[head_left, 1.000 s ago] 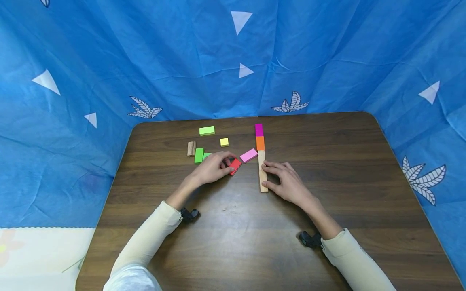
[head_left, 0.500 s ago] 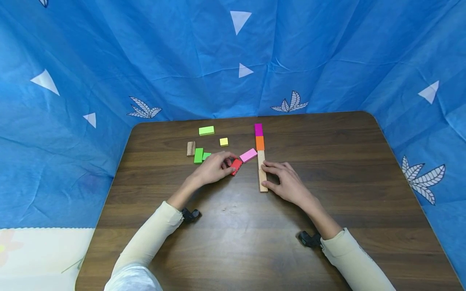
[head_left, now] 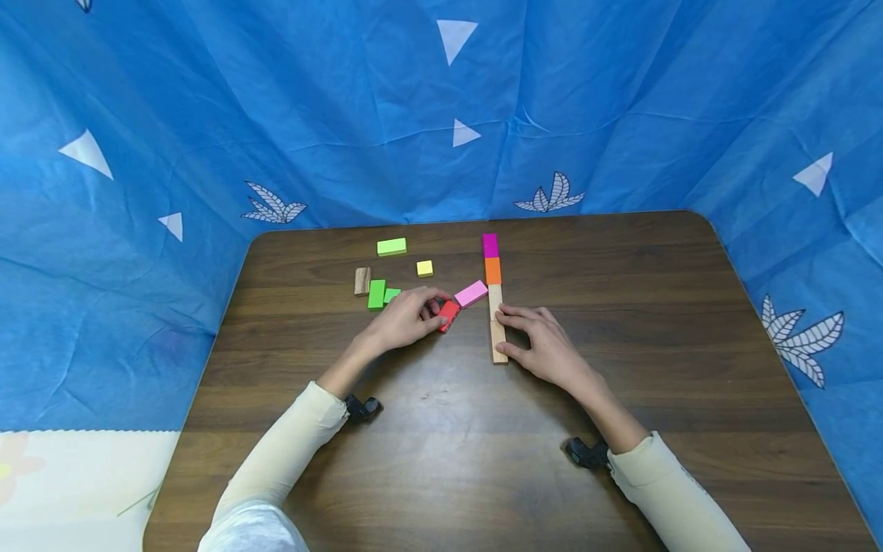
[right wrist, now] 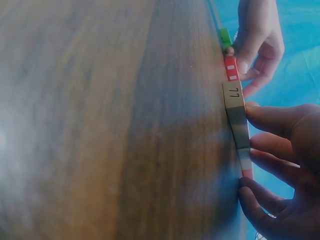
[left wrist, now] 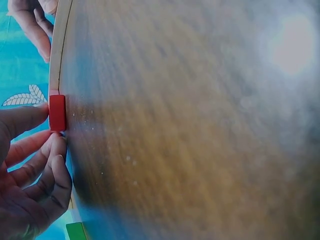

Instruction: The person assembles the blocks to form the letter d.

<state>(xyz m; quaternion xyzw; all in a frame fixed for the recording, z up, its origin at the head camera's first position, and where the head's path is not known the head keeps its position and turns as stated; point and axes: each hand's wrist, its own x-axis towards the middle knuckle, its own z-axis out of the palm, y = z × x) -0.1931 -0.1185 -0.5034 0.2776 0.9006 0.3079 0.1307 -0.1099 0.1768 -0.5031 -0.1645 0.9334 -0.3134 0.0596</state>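
Observation:
My left hand (head_left: 403, 318) pinches a red block (head_left: 448, 315) between thumb and fingers, low at the tabletop; the left wrist view also shows this red block (left wrist: 57, 113) at the fingertips. Right beside its far end lies a pink block (head_left: 471, 294), angled toward a straight row. That row runs from a magenta block (head_left: 490, 245) through an orange block (head_left: 493, 271) to two plain wooden blocks (head_left: 498, 342). My right hand (head_left: 541, 345) rests its thumb and fingertips along the right side of the plain blocks. In the right wrist view, one plain block (right wrist: 233, 95) shows printed digits.
Left of the row lie a yellow block (head_left: 425, 269), a lime block (head_left: 392, 247), a brown striped block (head_left: 362, 281) and a green block (head_left: 376, 294). Another green block (head_left: 392, 295) is partly behind my left hand. Blue cloth (head_left: 386, 115) hangs behind the table (head_left: 655, 307).
The red block has shifted slightly to the right with my left hand, turning a little more upright toward the pink block. My right hand stays in place.

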